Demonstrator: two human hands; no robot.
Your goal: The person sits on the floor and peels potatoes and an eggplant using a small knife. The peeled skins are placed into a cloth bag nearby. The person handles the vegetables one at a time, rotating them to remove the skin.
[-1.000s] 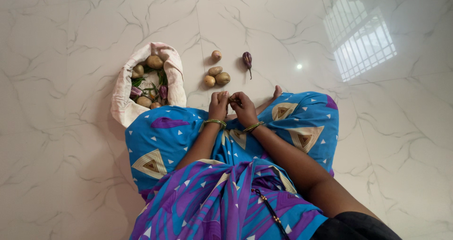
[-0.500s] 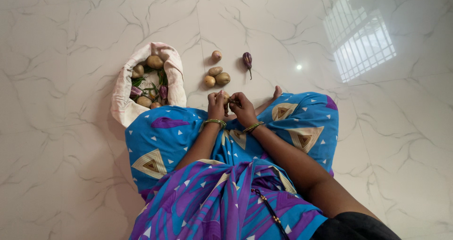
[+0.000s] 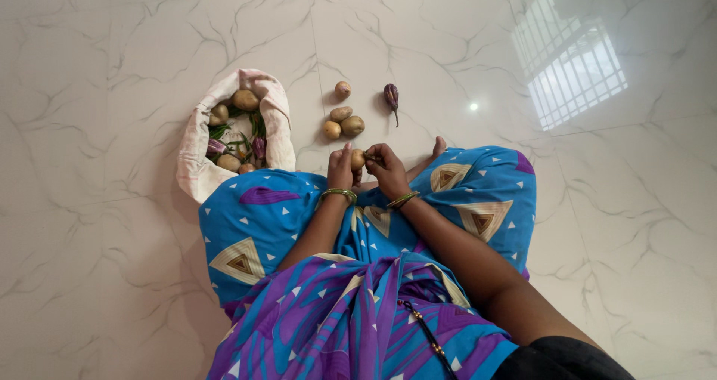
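We see the left hand (image 3: 341, 171) and the right hand (image 3: 387, 169) meet just above the lap of the blue and purple patterned sari (image 3: 299, 215), and between them sits a small round brown potato (image 3: 358, 159). The left hand grasps the potato from its side, fingers curled around it; the right hand touches the potato from the other side with its fingers bent, and we cannot tell whether it pinches the potato or something thin against it. Beyond the potato, on the white veined marble floor (image 3: 112, 66), we see a loose group of four more brown potatoes (image 3: 341, 115), near it but apart. Just to the right of that group lies a small purple eggplant with a green stem (image 3: 391, 95). To the left of the held potato, touching the sari's edge, stands an open pale cloth bag (image 3: 196, 148) filled with potatoes, eggplants and green vegetables.
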